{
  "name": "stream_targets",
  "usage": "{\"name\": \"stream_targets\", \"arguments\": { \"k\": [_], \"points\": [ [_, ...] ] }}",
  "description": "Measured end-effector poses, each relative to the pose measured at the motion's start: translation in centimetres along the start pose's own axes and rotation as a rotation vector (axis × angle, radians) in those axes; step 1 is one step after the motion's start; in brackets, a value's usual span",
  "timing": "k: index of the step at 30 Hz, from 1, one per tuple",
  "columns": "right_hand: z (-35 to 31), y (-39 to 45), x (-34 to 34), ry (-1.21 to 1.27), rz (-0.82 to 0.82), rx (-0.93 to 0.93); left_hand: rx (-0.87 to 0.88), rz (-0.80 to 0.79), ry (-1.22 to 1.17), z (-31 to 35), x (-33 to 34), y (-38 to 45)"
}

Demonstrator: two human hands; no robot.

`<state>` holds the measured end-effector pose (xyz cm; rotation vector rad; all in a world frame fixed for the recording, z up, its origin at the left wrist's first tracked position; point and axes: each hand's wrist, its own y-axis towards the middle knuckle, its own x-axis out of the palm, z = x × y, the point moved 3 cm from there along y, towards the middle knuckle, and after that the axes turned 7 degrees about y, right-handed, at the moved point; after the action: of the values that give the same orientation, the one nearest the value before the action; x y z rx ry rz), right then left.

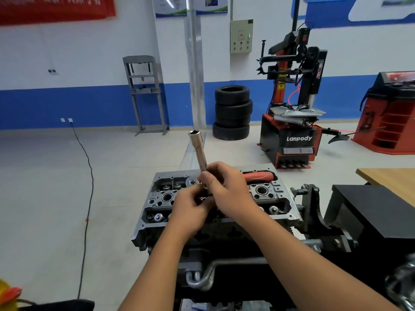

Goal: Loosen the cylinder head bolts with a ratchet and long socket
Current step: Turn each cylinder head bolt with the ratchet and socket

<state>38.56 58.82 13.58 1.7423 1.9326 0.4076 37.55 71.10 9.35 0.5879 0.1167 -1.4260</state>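
**Both hands on long socket above cylinder head**

Right hand (226, 187) curled round lower end of long socket (198, 149), open end tilted up and away. Left hand (190, 207) just below, fingertips pinching at socket's base; ratchet head hidden there. Red handle (258, 177) behind right hand, over cylinder head (267, 194). Forearms converging from below.

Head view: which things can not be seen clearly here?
- Lower end of the long socket: hidden by the right hand.
- Ratchet head: covered by both hands; only the red handle shows.
- What the left hand pinches: hidden by fingers.
- Head bolts on the cylinder head: too small to tell.
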Motion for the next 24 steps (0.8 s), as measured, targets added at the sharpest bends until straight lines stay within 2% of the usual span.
{"name": "stream_targets", "arguments": {
  "k": [3,6,9,12,15,18,21,24],
  "points": [
    [0.1,0.1,0.0,0.077,0.006,0.042,0.008,0.028,-0.021,0.0,0.0,0.1],
    [0.3,-0.5,0.6,0.139,0.150,0.013,0.050,0.096,0.010,0.2,0.2,0.1],
    [0.2,-0.8,0.9,0.191,0.229,0.009,0.046,0.049,0.013,-0.2,0.2,0.3],
    [0.3,-0.5,0.8,0.209,0.190,0.056,0.008,-0.015,-0.004,-0.6,0.2,0.5],
    [0.2,-0.3,0.9,0.202,0.136,0.085,0.016,0.045,0.034,-0.5,0.3,0.4],
    [-0.2,-0.3,1.0,0.148,0.190,0.033,0.061,0.112,0.115,-0.3,0.4,0.3],
    [-0.1,-0.3,1.3,0.148,0.203,-0.019,0.058,0.066,0.077,-0.5,0.4,0.4],
    [0.1,0.0,1.3,0.225,0.148,-0.038,0.075,-0.024,-0.013,-0.5,0.1,0.4]
  ]
}}
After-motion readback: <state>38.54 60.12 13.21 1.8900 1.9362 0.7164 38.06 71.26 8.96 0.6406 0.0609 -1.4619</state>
